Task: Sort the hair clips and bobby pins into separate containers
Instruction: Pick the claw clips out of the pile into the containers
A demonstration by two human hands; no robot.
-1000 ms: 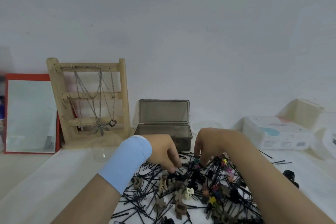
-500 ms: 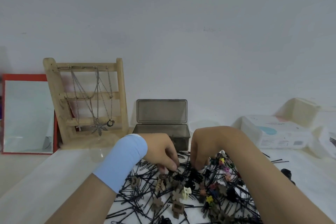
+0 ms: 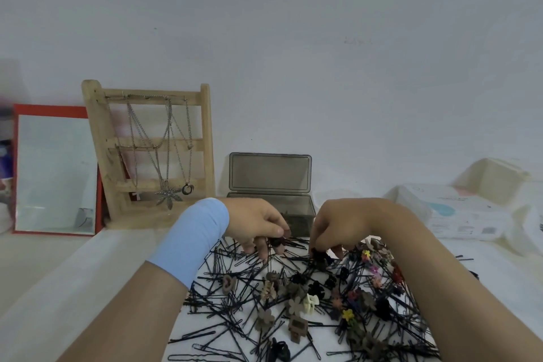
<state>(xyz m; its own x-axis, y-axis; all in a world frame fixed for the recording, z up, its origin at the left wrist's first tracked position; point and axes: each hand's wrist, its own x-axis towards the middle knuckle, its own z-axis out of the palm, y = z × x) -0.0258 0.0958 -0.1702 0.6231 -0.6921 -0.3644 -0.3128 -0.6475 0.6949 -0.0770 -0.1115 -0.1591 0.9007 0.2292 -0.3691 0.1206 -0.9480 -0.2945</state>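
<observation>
White table (image 3: 73,288), plain wall behind. I see open smoky box (image 3: 270,200) behind bobby pin heap (image 3: 293,303). My left hand (image 3: 258,223) pinches small dark clip (image 3: 276,241); right hand (image 3: 338,223) fingers pinch black clip (image 3: 318,254).

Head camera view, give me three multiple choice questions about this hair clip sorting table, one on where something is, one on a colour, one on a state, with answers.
1. Where does the smoky grey translucent plastic box stand?
A. behind the pile of black bobby pins, near the wall
B. left of the red-framed mirror
C. on the white tissue pack

2. What colour is the band on the left wrist?
A. red
B. light blue
C. black

3. What state is the box lid in?
A. shut
B. removed, lying flat
C. open, standing upright

Answers: 1 A, the box sits beyond both hands by the wall. 2 B, a pale blue band wraps the forearm. 3 C, the lid rises behind the box.
</observation>
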